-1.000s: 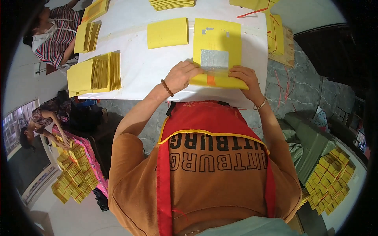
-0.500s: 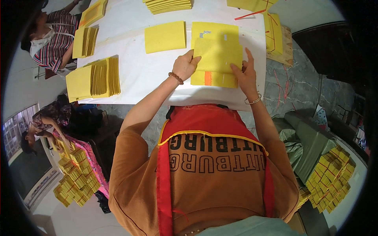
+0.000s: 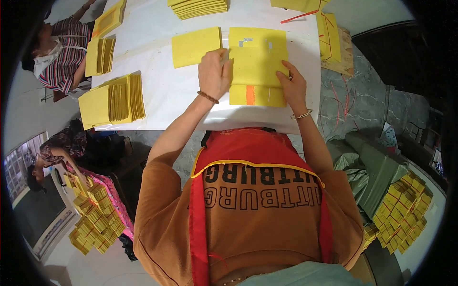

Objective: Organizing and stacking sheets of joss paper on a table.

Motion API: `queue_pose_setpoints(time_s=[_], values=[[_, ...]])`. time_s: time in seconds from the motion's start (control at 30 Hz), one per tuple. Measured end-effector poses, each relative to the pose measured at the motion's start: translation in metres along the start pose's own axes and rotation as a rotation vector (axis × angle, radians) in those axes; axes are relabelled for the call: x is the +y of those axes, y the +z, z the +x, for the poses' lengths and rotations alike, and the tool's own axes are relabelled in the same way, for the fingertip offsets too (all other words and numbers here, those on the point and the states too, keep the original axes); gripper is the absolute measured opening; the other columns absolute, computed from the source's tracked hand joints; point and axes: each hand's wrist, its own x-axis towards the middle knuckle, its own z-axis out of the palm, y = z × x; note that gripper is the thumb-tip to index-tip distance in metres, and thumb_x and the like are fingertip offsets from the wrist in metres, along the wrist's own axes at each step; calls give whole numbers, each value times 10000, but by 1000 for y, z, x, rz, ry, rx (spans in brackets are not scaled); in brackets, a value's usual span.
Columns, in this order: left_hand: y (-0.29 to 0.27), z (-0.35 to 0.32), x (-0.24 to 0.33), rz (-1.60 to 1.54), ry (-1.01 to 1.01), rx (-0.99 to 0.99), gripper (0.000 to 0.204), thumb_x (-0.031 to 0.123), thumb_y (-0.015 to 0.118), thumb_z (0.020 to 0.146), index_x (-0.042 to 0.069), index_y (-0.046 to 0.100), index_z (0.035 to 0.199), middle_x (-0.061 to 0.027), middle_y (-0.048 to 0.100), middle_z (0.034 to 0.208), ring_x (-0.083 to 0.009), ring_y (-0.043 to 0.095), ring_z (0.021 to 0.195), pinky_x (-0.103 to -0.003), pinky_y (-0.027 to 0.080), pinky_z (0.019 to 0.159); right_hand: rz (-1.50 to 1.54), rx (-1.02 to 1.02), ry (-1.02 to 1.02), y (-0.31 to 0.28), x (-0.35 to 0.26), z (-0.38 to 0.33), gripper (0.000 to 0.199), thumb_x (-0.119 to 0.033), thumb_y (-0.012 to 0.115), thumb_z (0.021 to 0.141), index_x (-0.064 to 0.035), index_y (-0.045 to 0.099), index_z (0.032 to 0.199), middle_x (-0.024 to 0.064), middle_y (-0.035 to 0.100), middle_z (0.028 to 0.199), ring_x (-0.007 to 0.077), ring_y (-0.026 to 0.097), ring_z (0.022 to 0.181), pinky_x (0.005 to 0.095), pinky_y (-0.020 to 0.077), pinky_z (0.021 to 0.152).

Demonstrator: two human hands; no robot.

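In front of me on the white table lies a folded yellow paper sheet (image 3: 255,66) with an orange strip near its near edge and small silvery patches at the far end. My right hand (image 3: 292,86) holds its right edge, with thumb and fingers closed over the side. Along its left edge is my left hand (image 3: 213,74), fingers curled in; what they hold, if anything, is hidden. Just beyond my left hand, partly covered by its fingers, sits another yellow paper stack (image 3: 196,46).
Yellow paper stacks (image 3: 128,97) stand along the table's left side, with another pile (image 3: 198,7) at the far edge. Bundles tied with red strips (image 3: 329,38) lie at right. One person in stripes (image 3: 67,52) sits at left; another (image 3: 62,148) bends over yellow bundles (image 3: 98,219).
My left hand has moved left and away from me, off the sheet's surface, and its fingers have curled. My right fingers have closed in at the right edge. The upper flap lies a little flatter.
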Motion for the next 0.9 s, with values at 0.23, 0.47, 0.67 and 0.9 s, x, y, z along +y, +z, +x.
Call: queue_pose_setpoints(time_s=[0.23, 0.47, 0.67, 0.9], values=[[15, -7, 30, 115, 527, -398, 564, 415, 490, 858, 143, 352, 1333, -129, 352, 1358, -313, 306, 1259, -442, 264, 1014, -43, -3, 34, -1, 2, 1, 393, -206, 642, 761, -59, 578, 1120, 135, 646, 841, 209, 589, 644, 291, 459, 637], [31, -16, 20, 226, 471, -564, 626, 548, 381, 858, 193, 295, 1367, -114, 232, 1428, -295, 184, 1324, -460, 158, 1066, -703, 14, -324, -1, -30, -31, 514, -321, 550, 824, -124, 429, 1283, 98, 407, 1314, 240, 427, 1147, 477, 325, 893], [31, -16, 17, 183, 516, -493, 560, 448, 457, 861, 171, 352, 1336, -120, 294, 1389, -291, 232, 1299, -447, 200, 1045, -876, -193, -406, 7, -14, -49, 599, -434, 390, 888, -84, 287, 1362, 83, 251, 1431, 249, 215, 1322, 612, 99, 998], [29, -8, 34, 310, 655, -368, 531, 203, 574, 730, 24, 464, 1217, -129, 515, 1060, -242, 504, 934, -338, 422, 760, 57, -297, -165, -8, 8, -28, 563, -420, 341, 931, -53, 284, 1354, 111, 373, 1361, 223, 326, 1274, 455, 241, 1019]])
